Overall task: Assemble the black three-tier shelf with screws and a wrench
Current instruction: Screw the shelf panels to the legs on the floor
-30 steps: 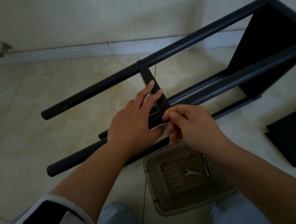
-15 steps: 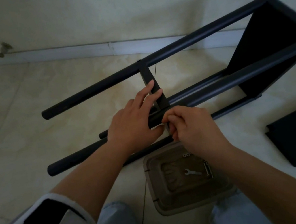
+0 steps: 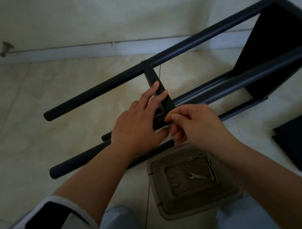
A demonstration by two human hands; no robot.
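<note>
At frame centre: left hand (image 3: 138,124), fingers straight, is steadying shelf (image 3: 159,93) against near pole (image 3: 239,83); right hand (image 3: 192,123) is pinching something small, presumably a screw. Start threads straight. Wrench (image 3: 197,176) is lying at five o'clock.

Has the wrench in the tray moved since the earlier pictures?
No. The wrench lies at the same spot in the tray, beside the same screws, untouched by either hand.
</note>
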